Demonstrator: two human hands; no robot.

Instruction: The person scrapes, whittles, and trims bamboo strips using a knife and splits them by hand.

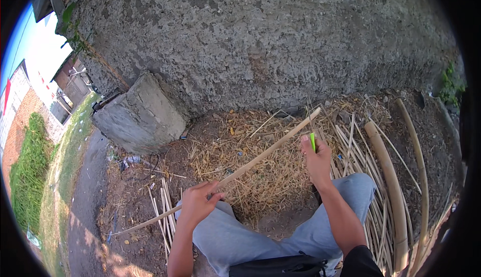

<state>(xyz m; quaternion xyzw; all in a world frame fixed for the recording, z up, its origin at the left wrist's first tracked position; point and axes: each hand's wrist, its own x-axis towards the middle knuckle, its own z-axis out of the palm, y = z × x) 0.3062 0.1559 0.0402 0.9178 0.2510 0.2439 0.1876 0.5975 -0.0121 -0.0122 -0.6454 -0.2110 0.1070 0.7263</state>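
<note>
My left hand (197, 204) is closed around a long, pale bamboo strip (265, 153), a little above my left knee. The strip slants from the ground at the lower left up to its free end at the upper right. In my right hand (318, 163) is a knife (313, 142) with a bright green handle, its thin blade pointing up. The blade is close to the strip's upper end; I cannot tell whether they touch. My right forearm is above my right thigh.
Straw-like shavings (260, 189) cover the ground between my legs. Split bamboo strips (348, 144) and a thick bamboo pole (385, 164) lie at my right. More strips (165, 212) lie at my left. A concrete block (145, 111) stands against the rough wall (260, 36).
</note>
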